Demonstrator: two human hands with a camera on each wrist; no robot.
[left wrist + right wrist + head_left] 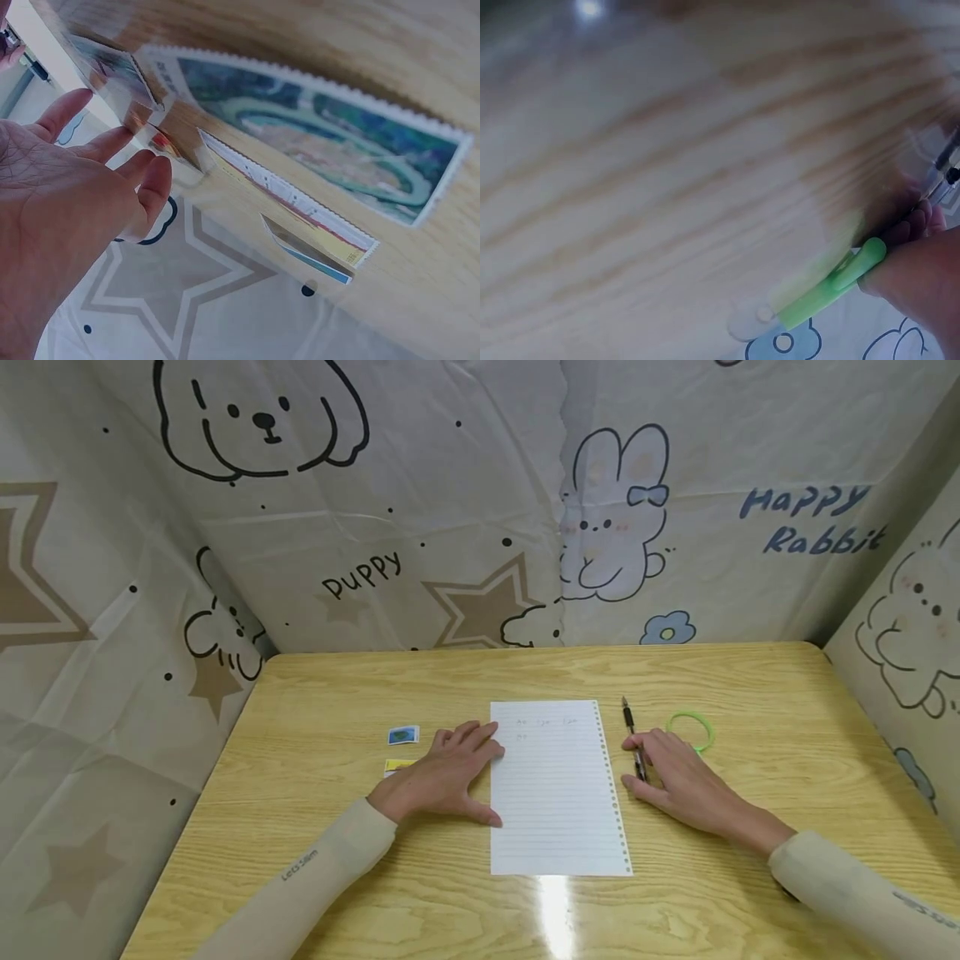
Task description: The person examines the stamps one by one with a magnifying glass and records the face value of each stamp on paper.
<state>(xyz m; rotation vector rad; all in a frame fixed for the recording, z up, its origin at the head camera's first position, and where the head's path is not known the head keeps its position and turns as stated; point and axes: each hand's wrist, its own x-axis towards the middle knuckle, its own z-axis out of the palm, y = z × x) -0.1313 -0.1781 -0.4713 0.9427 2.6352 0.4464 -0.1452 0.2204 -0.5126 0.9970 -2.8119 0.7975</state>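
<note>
A lined sheet of paper (555, 793) with punched holes down its right edge lies on the table, faint writing near its top. At its left edge my left hand (450, 772) rests with fingers and thumb spread, the tips over the paper. To the right of the sheet lies a black and clear pen (628, 717), pointing away. Over the pen's lower part is my right hand (675, 781), thumb and index finger apart and touching or nearly touching it. In the right wrist view the pen (946, 169) is partly cut off beside curved fingertips.
Stamps lie left of the sheet: a blue-green one (403, 735) and a yellow one (397, 766), partly covered by my left hand. The left wrist view shows several, including a large green one (300, 135). A bright green ring (705, 720) lies beyond my right hand.
</note>
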